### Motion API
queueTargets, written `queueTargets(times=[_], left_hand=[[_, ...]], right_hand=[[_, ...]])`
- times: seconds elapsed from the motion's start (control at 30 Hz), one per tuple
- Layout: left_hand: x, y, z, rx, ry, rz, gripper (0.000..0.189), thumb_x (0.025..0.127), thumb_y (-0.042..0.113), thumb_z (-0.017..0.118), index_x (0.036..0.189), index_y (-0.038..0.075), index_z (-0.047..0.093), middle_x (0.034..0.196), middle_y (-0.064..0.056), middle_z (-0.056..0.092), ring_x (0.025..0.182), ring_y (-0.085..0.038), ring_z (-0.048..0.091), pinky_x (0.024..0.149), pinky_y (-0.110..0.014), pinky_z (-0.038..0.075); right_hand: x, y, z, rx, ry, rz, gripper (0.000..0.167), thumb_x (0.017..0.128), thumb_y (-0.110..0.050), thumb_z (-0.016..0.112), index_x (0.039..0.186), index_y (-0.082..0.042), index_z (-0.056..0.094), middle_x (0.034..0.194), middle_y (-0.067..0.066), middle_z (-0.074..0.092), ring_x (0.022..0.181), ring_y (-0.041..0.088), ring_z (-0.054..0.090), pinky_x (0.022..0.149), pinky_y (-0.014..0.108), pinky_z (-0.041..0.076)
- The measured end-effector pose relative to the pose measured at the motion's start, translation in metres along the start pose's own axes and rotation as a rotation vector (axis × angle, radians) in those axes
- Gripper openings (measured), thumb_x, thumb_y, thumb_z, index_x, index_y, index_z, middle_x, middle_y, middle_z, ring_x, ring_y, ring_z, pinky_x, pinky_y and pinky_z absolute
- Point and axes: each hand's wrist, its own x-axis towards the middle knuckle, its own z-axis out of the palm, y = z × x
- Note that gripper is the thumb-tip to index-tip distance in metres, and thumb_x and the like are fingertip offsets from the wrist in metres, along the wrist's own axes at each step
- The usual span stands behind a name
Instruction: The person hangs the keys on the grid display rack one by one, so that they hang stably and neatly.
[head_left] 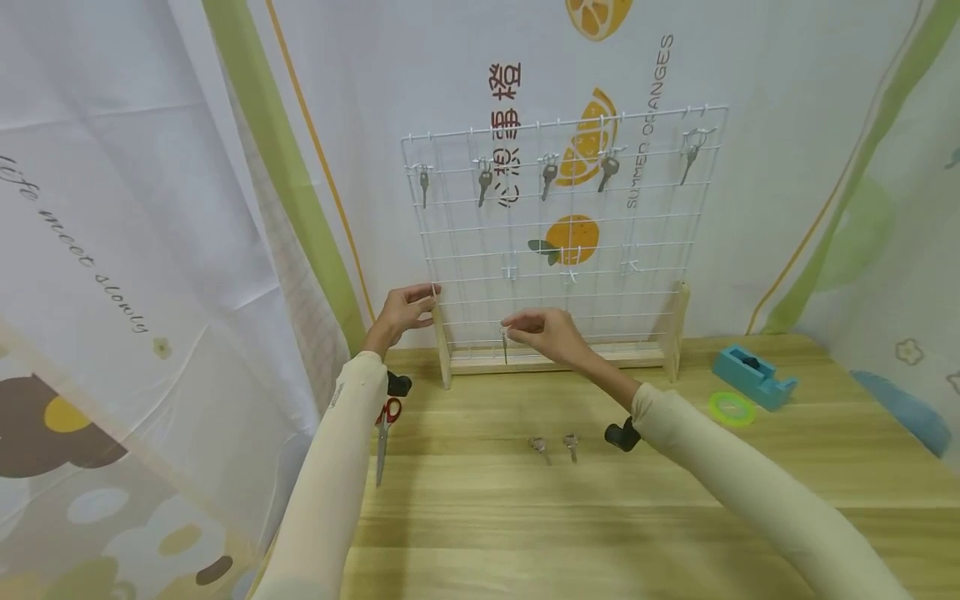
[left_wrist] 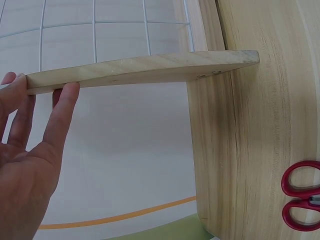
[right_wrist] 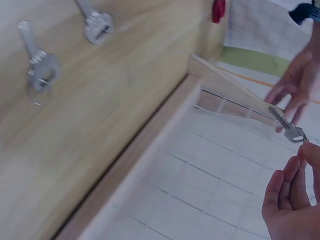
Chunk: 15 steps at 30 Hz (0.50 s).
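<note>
At centre frame, the right hand [head_left: 546,333] pinches a silver metal key [right_wrist: 289,129]; the left hand [head_left: 405,312] grips a white wire rack [left_wrist: 94,22] by its pale wooden upright [left_wrist: 140,65]. Hanging seems underway; next likely needs a bare white hook [head_left: 510,272].

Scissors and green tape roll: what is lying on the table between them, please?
The head view shows two loose keys on the table between the scissors and the green tape roll.

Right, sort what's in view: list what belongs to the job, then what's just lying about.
Likely part of the job:
key in the right grip
two loose keys
five hung keys
wire rack

Apparently just lying about:
red-handled scissors
blue tape dispenser
green roll
</note>
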Motion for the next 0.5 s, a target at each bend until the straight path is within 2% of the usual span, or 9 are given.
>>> queueTargets(times=[0.33, 0.5], left_hand=[[0.002, -0.003, -0.001, 0.005, 0.001, 0.005, 0.038, 0.107, 0.004, 0.057, 0.145, 0.001, 0.060, 0.156, -0.013, 0.051, 0.142, -0.033, 0.050, 0.103, -0.046, 0.057], [0.002, -0.004, -0.001, 0.004, 0.001, -0.001, 0.039, 0.107, 0.004, 0.057, 0.145, 0.001, 0.059, 0.156, -0.014, 0.051, 0.141, -0.034, 0.050, 0.103, -0.044, 0.058]], right_hand=[[0.026, -0.018, -0.016, -0.013, 0.147, -0.029, 0.022, 0.096, -0.008, 0.076, 0.117, -0.001, 0.078, 0.108, 0.014, 0.078, 0.094, 0.029, 0.077, 0.080, 0.032, 0.065], [0.035, -0.021, -0.022, -0.007, 0.194, -0.001, 0.021, 0.097, -0.010, 0.076, 0.117, -0.004, 0.079, 0.109, 0.013, 0.078, 0.096, 0.028, 0.076, 0.080, 0.032, 0.065]])
